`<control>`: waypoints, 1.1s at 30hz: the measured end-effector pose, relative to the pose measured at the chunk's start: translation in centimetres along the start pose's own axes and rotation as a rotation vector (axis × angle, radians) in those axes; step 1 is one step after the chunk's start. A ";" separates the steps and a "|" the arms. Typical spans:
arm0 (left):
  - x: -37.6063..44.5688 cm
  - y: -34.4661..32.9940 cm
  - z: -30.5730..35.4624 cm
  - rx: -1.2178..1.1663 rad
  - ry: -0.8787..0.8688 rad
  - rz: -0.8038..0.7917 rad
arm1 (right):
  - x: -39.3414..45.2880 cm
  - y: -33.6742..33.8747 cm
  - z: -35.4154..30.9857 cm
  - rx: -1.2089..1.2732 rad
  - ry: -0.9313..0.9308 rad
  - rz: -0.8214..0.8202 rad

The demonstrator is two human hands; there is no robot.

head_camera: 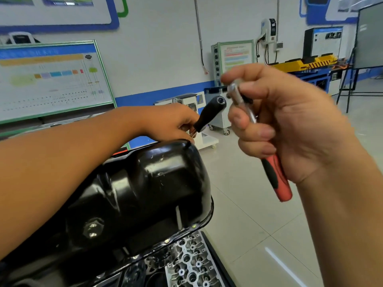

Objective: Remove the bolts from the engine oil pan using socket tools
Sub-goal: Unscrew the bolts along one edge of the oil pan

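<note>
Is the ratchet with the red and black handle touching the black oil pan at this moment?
No. The right hand holds the ratchet up in the air, clearly apart from the oil pan.

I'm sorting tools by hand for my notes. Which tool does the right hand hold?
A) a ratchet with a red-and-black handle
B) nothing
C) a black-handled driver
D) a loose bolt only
A: the right hand grips a ratchet whose red-and-black handle sticks out below the fingers.

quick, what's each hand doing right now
Left hand: grips the black-handled driver tool.
Right hand: grips the red-and-black-handled ratchet wrench.
</note>
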State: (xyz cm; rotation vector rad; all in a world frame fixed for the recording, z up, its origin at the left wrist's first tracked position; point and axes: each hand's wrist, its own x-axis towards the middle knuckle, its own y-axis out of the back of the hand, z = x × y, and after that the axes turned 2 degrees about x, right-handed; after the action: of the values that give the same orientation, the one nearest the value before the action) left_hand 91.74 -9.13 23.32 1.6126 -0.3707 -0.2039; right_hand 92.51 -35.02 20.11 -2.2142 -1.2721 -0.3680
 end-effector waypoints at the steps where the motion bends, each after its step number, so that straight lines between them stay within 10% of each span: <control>1: 0.0 0.0 -0.1 0.001 0.000 0.010 | 0.0 0.0 -0.3 -0.002 0.046 -0.006; 5: 0.1 0.0 0.1 -0.046 0.014 -0.018 | 0.7 0.1 1.0 -0.628 0.299 0.363; 9: -0.1 0.0 -0.1 -0.032 0.054 -0.033 | 1.2 0.0 3.4 -1.132 0.309 0.396; 33: -1.7 -0.2 -1.6 -0.180 0.330 -0.127 | 2.5 0.5 3.6 -1.306 0.562 0.315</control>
State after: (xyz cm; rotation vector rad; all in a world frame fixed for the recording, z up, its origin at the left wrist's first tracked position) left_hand 90.77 -7.08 23.08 1.4611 0.0048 -0.0628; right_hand 94.15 -31.33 18.24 -2.8216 -0.2833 -1.9304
